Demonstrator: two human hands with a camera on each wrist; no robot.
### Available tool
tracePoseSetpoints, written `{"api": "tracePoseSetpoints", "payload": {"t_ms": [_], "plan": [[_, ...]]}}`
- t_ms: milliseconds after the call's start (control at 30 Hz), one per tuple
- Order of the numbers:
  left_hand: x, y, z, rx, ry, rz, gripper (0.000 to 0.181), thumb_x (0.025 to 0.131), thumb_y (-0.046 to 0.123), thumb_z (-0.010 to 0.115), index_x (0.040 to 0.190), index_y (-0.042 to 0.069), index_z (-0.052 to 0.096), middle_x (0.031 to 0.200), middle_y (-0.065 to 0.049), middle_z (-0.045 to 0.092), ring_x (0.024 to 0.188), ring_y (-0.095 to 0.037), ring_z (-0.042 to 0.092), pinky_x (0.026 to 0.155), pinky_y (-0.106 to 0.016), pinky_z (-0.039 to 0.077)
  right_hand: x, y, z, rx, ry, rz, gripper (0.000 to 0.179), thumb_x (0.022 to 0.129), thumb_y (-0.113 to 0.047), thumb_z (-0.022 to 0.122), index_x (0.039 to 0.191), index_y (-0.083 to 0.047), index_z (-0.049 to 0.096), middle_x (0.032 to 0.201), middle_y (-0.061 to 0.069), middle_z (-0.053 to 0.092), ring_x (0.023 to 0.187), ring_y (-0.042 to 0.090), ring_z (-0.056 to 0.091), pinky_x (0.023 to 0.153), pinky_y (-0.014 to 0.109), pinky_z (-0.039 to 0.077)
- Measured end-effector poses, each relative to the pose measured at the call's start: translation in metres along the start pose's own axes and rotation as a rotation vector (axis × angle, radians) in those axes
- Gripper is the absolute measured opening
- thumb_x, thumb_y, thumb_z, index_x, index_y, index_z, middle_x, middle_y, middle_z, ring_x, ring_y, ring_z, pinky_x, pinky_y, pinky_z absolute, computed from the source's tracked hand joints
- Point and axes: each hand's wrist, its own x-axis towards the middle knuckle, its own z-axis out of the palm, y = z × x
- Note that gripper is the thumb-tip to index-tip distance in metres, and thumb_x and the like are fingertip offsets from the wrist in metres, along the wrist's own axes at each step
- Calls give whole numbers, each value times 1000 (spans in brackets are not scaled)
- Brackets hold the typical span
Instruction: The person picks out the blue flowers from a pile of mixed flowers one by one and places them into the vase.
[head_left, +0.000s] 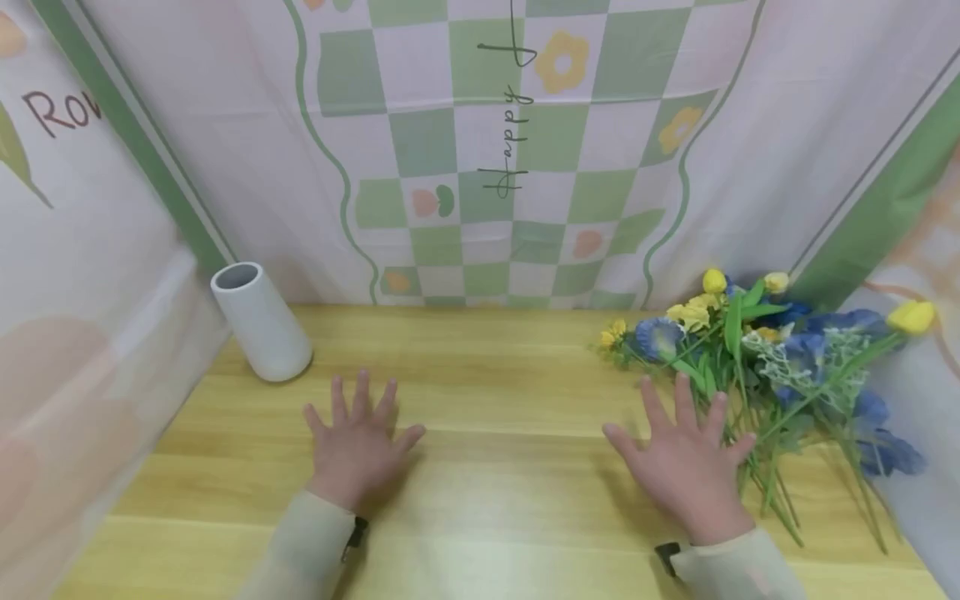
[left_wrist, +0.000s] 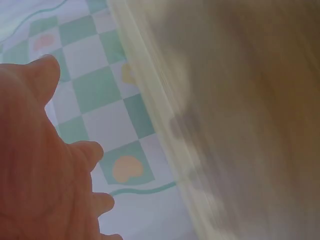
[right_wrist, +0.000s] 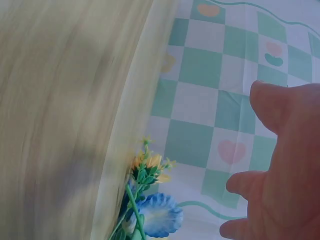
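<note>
My left hand (head_left: 358,454) is held over the wooden table with its fingers spread, holding nothing. A white vase (head_left: 264,325) stands upright just beyond its fingertips, at the back left. On the other side, my right hand (head_left: 686,467) has its fingers spread too and grips nothing. Its fingers overlap the edge of a pile of flowers (head_left: 738,350) in the head view. The pile mixes yellow and blue blooms with green stems pointing toward me. In the right wrist view a ruffled blue flower (right_wrist: 159,215) and small yellow flowers (right_wrist: 147,162) show below the hand.
A checkered green and white cloth (head_left: 487,158) hangs behind the table (head_left: 480,508). White printed cloth also hangs along the left side (head_left: 67,275) and the right side. The flowers lie along the right edge, one yellow tulip (head_left: 911,317) reaching toward the side cloth.
</note>
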Motion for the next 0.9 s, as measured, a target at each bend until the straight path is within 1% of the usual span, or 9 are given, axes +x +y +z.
{"api": "tracePoseSetpoints", "payload": {"t_ms": [133, 200, 367, 500, 567, 633, 733, 833, 900], "plan": [[1, -13, 0, -33, 12, -21, 79, 96, 71, 36, 158, 22, 30, 164, -19, 6, 144, -53, -7, 98, -80, -11, 1, 2, 0, 5, -31, 4, 96, 91, -81, 25, 161, -17, 9, 159, 23, -20, 130, 60, -29, 81, 78, -27], [3, -24, 0, -57, 31, -37, 81, 96, 72, 32, 159, 21, 29, 164, -19, 4, 143, -53, -10, 96, -82, -10, 1, 4, 1, 5, -30, 10, 96, 91, -81, 25, 161, -16, 10, 159, 23, -19, 130, 60, -29, 81, 79, -26], [9, -59, -6, -88, 135, -79, 88, 96, 74, 21, 160, 14, 22, 163, -23, -1, 141, -56, -11, 93, -86, -4, 1, 13, -2, 4, -9, 26, 97, 92, -79, 28, 161, -15, 7, 158, 25, -20, 129, 58, -32, 79, 81, -25], [11, -90, -21, -136, 282, -101, 84, 99, 63, 41, 160, 11, 16, 162, -27, -3, 141, -58, -7, 95, -86, 2, 1, 15, -5, 10, -12, 30, 97, 92, -79, 30, 161, -16, 3, 157, 23, -23, 129, 60, -31, 78, 81, -24], [14, -104, -33, -178, 366, -120, 85, 99, 56, 51, 160, 9, 15, 162, -27, -6, 142, -56, -9, 99, -83, 2, 0, 15, -6, 12, -14, 30, 97, 92, -79, 30, 161, -17, 1, 157, 23, -23, 129, 61, -29, 78, 82, -24], [18, -119, -44, -222, 425, -140, 90, 98, 54, 54, 160, 7, 9, 161, -28, -11, 143, -53, -13, 105, -77, -3, -1, 15, -6, 13, -15, 28, 97, 92, -78, 30, 161, -16, 1, 157, 24, -22, 129, 62, -28, 78, 82, -24], [28, -140, -60, -344, 486, -156, 98, 95, 51, 61, 160, 6, 3, 160, -26, -16, 144, -45, -17, 113, -63, -5, -2, 16, -6, 17, -26, 28, 98, 92, -79, 30, 161, -16, 0, 157, 26, -21, 129, 63, -28, 77, 82, -24], [39, -155, -74, -568, 468, -172, 108, 93, 47, 66, 159, 11, -10, 160, -21, -23, 146, -36, -19, 116, -52, -6, -2, 16, -7, 21, -40, 34, 99, 91, -80, 30, 160, -16, -1, 156, 26, -22, 128, 62, -30, 76, 82, -24], [46, -162, -80, -717, 437, -212, 114, 91, 47, 70, 158, 17, -17, 161, -14, -25, 146, -30, -19, 116, -50, -5, -1, 17, -7, 24, -47, 39, 100, 90, -81, 30, 160, -17, -2, 156, 25, -23, 127, 62, -31, 76, 82, -25]]}}
